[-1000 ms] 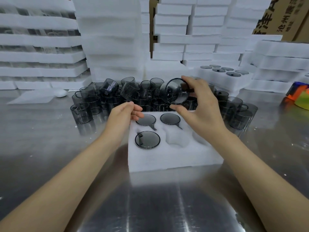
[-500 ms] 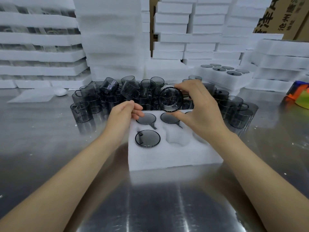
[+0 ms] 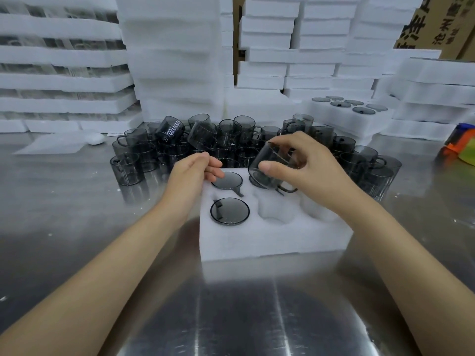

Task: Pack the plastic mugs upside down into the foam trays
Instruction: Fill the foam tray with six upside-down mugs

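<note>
A white foam tray (image 3: 270, 237) lies in front of me on the steel table. Upside-down smoky-grey mugs sit in it: one at the near left (image 3: 229, 210), one at the far left (image 3: 227, 180), and a third partly hidden behind the held mug. My right hand (image 3: 305, 165) grips a grey mug (image 3: 272, 168), tilted with its base up, over the tray's far middle. My left hand (image 3: 191, 173) rests on the tray's far left corner, fingertips touching the far-left mug. Near middle (image 3: 276, 209) and right pockets show bare foam.
A heap of loose grey mugs (image 3: 205, 140) stands behind the tray. Stacks of foam trays (image 3: 169, 60) wall the back. A filled tray (image 3: 349, 106) sits at the back right. A cardboard box (image 3: 442, 24) and a colourful object (image 3: 460, 142) are at the right.
My right hand brought the mug down from above the heap toward the tray and turned it from mouth-facing-me to base up. My left hand stayed on the tray's corner.
</note>
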